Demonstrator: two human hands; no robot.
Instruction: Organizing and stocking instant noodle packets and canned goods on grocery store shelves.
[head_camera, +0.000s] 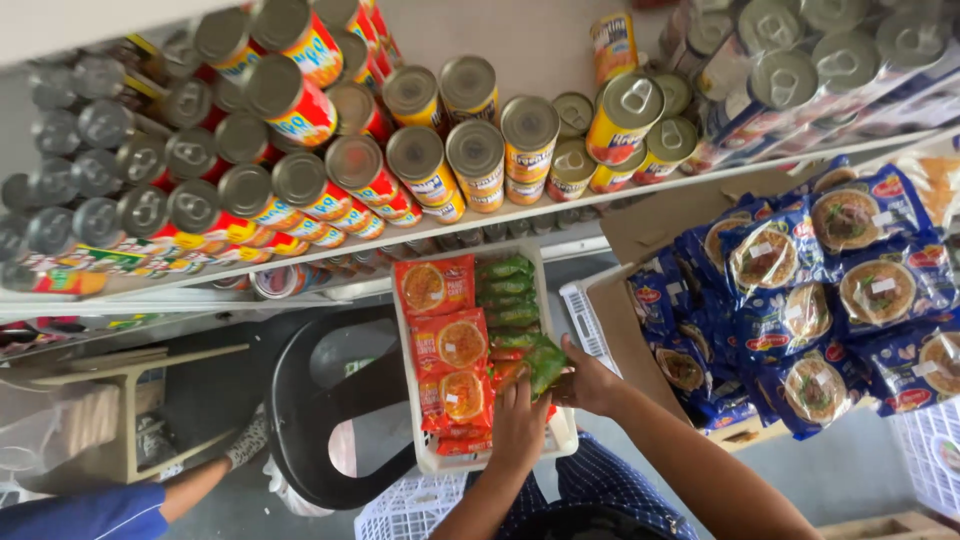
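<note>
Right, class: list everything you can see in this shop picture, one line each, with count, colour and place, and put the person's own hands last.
Round metal cans: dozens, red and yellow labels, on the white shelf.
Red noodle packets: several, left side of the white plastic crate.
Green noodle packets: several, right side of the crate.
Blue noodle packets: many, in the brown cardboard box, right.
Black chair: one, lower left.
Left hand: reaching into the crate.
Right hand: holding a green packet.
</note>
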